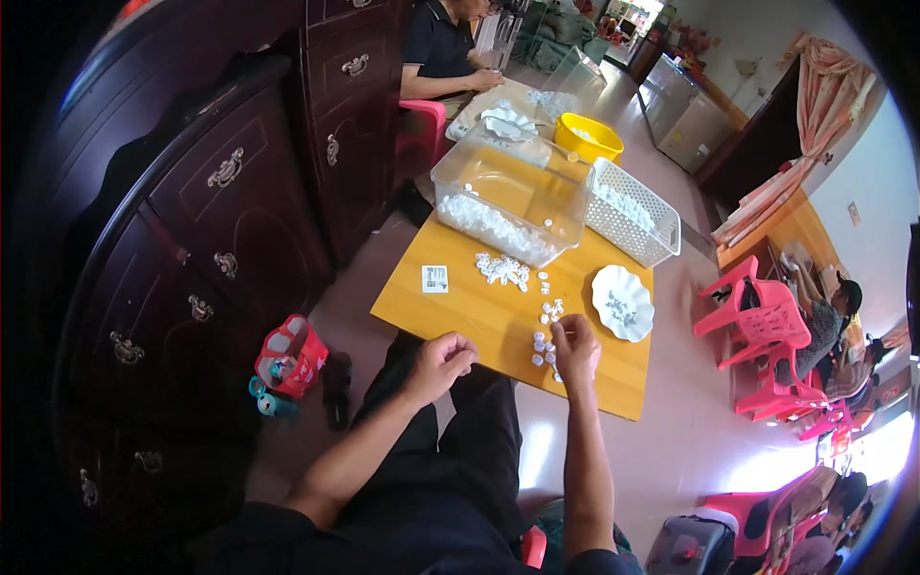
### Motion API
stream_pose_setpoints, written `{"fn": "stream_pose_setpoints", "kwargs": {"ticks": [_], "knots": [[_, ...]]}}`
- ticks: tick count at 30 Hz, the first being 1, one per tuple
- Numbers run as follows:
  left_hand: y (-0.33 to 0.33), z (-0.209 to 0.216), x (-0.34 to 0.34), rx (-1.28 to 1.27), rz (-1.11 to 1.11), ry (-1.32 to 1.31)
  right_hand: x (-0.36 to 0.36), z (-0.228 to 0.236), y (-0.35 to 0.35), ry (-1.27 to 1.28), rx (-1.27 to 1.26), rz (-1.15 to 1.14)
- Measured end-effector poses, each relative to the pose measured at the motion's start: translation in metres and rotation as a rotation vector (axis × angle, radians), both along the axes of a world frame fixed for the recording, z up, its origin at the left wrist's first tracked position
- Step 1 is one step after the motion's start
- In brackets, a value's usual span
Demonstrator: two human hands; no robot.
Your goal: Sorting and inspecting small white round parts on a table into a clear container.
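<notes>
My left hand (446, 359) hovers just off the table's near edge, fingers curled and thumb pressed against them. Over the near right of the wooden table (412, 309), my right hand (577, 351) is closed in a pinch. Anything held in either hand is too small or hidden to make out. Beside the right hand lie several small white blocky plastic pieces (539, 349), with a few more (551, 310) just beyond. Farther off is a loose pile of flat white pieces with holes (502, 270). Right of them sits a white scalloped dish (644, 299) holding small grey bits.
A clear plastic bin (581, 206) with white pieces stands behind the pile, beside a white perforated basket (663, 251) and a yellow bowl (602, 146). A printed card (434, 279) lies left. Another person (441, 57) works across the table. Dark cabinets (225, 220) line the left.
</notes>
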State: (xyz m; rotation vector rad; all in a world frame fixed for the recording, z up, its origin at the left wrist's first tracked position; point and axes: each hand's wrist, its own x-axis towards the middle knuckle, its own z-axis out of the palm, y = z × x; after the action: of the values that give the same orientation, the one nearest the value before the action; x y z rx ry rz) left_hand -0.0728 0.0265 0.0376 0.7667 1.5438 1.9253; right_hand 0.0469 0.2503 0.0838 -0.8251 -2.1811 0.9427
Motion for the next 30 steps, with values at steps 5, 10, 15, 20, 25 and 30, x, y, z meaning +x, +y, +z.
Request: {"fn": "stream_pose_setpoints", "kwargs": {"ticks": [5, 10, 15, 20, 25, 30], "knots": [[0.005, 0.011, 0.008, 0.022, -0.111, -0.112, 0.02, -0.022, -0.064, 0.313, -0.599, 0.203], [0.006, 0.005, 0.018, -0.008, -0.137, -0.099, 0.03, -0.044, -0.11, 0.384, -0.858, 0.209], [0.008, 0.005, 0.029, 0.001, -0.139, -0.097, 0.038, -0.053, -0.121, 0.435, -0.919, 0.16], [0.011, 0.004, 0.034, 0.053, -0.091, -0.146, 0.041, -0.047, -0.126, 0.436, -0.974, 0.135], [0.011, 0.004, 0.038, 0.059, -0.076, -0.066, 0.043, -0.053, -0.128, 0.416, -0.984, 0.12], [0.009, 0.007, 0.039, 0.056, -0.053, -0.003, 0.041, -0.046, -0.133, 0.426, -0.998, 0.173]]}}
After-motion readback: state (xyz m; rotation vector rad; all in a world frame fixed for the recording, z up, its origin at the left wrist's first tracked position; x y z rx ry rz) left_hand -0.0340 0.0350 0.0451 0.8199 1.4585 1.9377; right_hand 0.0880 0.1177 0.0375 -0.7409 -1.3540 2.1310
